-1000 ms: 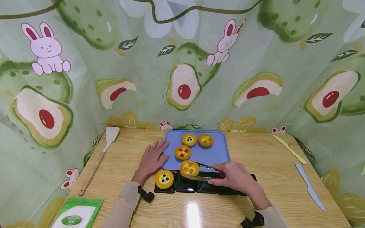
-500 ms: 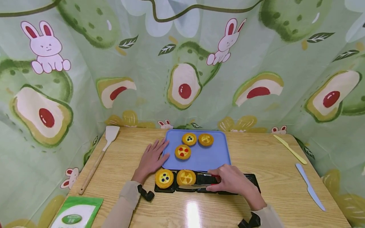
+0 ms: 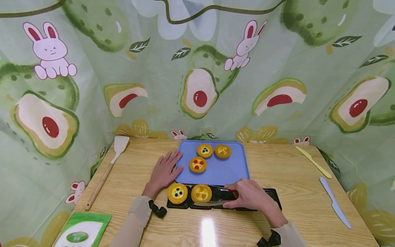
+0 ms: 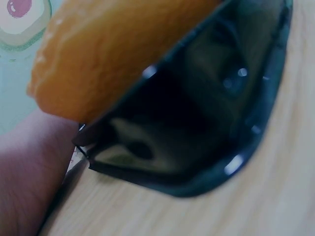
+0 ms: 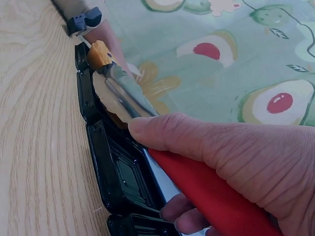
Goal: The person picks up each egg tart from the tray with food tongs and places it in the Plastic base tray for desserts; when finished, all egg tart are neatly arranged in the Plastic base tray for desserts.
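Observation:
My right hand [image 3: 251, 195] grips red-handled metal tongs [image 5: 211, 191] over a black tray of square compartments [image 5: 110, 169]. The tong arms lie either side of an egg tart with yellow wedge topping [image 3: 201, 192], which sits in the second compartment from the left. A blueberry-topped egg tart [image 3: 177, 193] fills the leftmost one. My left hand [image 3: 163, 171] lies flat with spread fingers at the left edge of a blue tray [image 3: 229, 171]. On that tray are a blueberry tart [image 3: 204, 151], a wedge-topped tart [image 3: 222, 151] and a red-topped tart [image 3: 198, 164].
A spatula with a wooden handle [image 3: 100, 185] lies on the left of the table, above a green and white packet [image 3: 83, 230]. Along the right side lie a yellow knife [image 3: 314, 162] and a blue knife [image 3: 335, 203]. A patterned curtain [image 3: 197, 68] stands behind.
The wedge-topped tart in the tongs has come down from above the blue tray's front edge into the second compartment. The tongs have spread slightly around it. My left hand stays put.

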Available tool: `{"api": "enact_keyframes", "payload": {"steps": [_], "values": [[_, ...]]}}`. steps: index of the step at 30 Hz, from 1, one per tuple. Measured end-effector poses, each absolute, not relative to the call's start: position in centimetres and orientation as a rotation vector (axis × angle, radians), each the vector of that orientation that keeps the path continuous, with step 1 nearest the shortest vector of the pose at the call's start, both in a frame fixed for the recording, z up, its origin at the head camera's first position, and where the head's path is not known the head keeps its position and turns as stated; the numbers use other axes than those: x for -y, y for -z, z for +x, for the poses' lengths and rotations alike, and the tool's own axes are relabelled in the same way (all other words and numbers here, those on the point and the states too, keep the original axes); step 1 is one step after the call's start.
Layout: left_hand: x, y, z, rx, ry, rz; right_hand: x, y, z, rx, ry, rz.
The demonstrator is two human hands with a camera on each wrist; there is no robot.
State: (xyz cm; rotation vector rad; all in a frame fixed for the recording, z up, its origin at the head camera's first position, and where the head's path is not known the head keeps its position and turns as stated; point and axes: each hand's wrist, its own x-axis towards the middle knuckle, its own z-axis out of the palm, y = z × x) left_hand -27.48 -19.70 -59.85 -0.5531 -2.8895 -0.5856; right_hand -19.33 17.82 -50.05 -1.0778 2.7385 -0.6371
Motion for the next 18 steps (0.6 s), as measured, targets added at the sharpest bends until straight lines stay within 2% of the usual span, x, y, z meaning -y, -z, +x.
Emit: {"api": "enact_keyframes", "payload": {"steps": [18], "values": [[19.36, 59.06, -27.2, 2.934, 0.595, -0.524, -17.86, 49.78, -19.29, -2.744, 0.652, -1.054]]}}
